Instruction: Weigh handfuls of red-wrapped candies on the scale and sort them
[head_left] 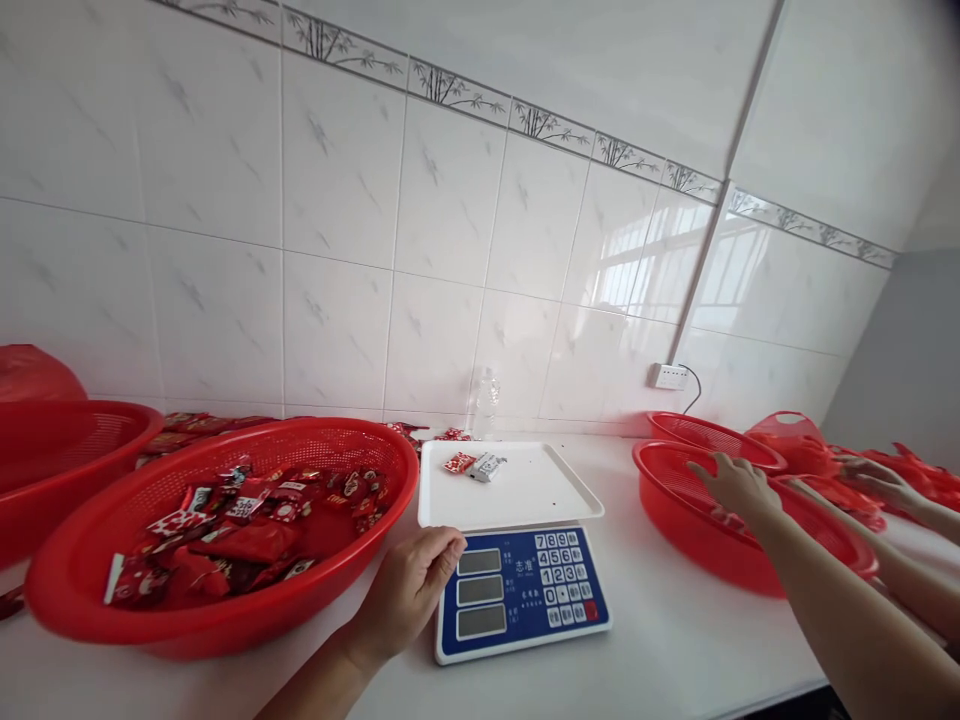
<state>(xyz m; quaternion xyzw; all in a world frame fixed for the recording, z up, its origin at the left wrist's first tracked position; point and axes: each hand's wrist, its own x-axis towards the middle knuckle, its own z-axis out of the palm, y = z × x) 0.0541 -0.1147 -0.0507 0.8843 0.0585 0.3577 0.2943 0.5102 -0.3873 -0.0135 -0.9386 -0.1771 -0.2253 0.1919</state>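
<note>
My left hand [412,590] is closed, thumb pressed against the fingers, just left of the blue panel of the scale [525,590]; what it holds, if anything, is hidden. On the scale's white tray [540,490] lie a red packet [459,462] and a silver-white packet [487,466]. To the left, a red basket [367,560] holds many small wrapped packets [247,540], mostly red. My right hand [735,485] is over the rim of a red basket [675,530] on the right, fingers spread and nothing seen in them.
Another person's hand [885,485] and forearms are at the far right, near red bags [795,440]. A clear bottle [487,395] stands by the tiled wall behind the tray. Another red basket [60,455] sits at the far left. A power strip [668,377] is on the wall.
</note>
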